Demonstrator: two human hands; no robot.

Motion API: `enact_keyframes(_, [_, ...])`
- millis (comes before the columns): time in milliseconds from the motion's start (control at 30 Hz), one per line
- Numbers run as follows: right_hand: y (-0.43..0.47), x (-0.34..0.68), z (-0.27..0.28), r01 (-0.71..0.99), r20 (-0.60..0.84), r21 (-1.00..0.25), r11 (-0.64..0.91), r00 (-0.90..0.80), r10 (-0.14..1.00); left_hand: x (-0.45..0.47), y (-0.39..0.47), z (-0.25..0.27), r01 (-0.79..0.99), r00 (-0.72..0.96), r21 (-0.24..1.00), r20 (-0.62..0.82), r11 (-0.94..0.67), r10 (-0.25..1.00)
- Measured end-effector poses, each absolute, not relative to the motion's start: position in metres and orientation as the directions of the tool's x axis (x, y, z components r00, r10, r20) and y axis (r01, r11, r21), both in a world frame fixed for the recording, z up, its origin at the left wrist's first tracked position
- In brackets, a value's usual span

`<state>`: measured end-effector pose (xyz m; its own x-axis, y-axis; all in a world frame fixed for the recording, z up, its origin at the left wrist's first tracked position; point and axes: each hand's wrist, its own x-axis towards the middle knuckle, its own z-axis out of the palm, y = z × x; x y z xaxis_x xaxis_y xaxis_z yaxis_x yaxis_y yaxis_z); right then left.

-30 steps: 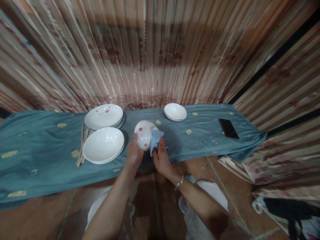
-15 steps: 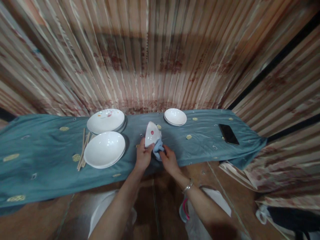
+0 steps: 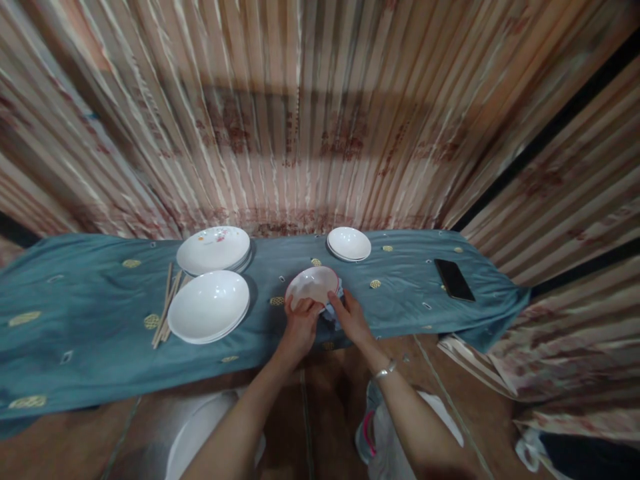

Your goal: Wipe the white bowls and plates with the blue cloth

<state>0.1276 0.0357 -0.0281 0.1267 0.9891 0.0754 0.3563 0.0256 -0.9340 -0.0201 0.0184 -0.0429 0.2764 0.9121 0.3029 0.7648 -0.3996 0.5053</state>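
A white bowl with a red rim is tilted with its inside facing up, over the middle of the cloth-covered table. My left hand grips its near left side, fingers reaching over the rim. On its right side, my right hand holds the bowl's edge with the thumb inside. A light blue cloth is bunched between my right hand and the bowl's outer wall, partly hidden by the fingers and the bowl.
Left of my hands stand stacked white bowls, stacked flowered plates and several chopsticks. Two small stacked bowls sit at the back. A black phone lies to the right on the teal tablecloth. Pleated curtains hang behind.
The bowl has turned from on edge, its outside showing, to its inside facing up. My right hand has come up onto the bowl's right rim with the cloth.
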Motion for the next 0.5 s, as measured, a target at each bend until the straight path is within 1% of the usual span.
enact_keyframes(100, [0.04,0.13,-0.036,0.296,0.027,-0.955,-0.017,0.142,0.99,-0.018,0.018,-0.042,0.777,0.297,0.469,0.313,-0.419,0.902])
enact_keyframes(233, [0.044,0.134,-0.044,0.168,-0.043,-0.983,-0.072,0.169,0.985,-0.017,0.021,-0.044,0.768,0.326,0.457,0.323,-0.449,0.888])
enact_keyframes(333, [0.044,0.135,-0.047,0.09,-0.067,-0.992,-0.084,0.175,0.982,-0.016,0.024,-0.046,0.742,0.341,0.454,0.378,-0.493,0.861])
enact_keyframes(400, [0.044,0.135,-0.048,0.053,-0.078,-0.995,-0.088,0.176,0.981,-0.015,0.027,-0.049,0.733,0.307,0.453,0.446,-0.508,0.841])
enact_keyframes(467, [0.044,0.136,-0.047,0.01,-0.09,-0.996,-0.093,0.183,0.979,-0.013,0.031,-0.052,0.731,0.216,0.479,0.512,-0.485,0.831])
enact_keyframes(500, [0.045,0.138,-0.046,-0.01,-0.092,-0.996,-0.092,0.192,0.977,-0.013,0.033,-0.054,0.725,0.154,0.511,0.533,-0.462,0.832])
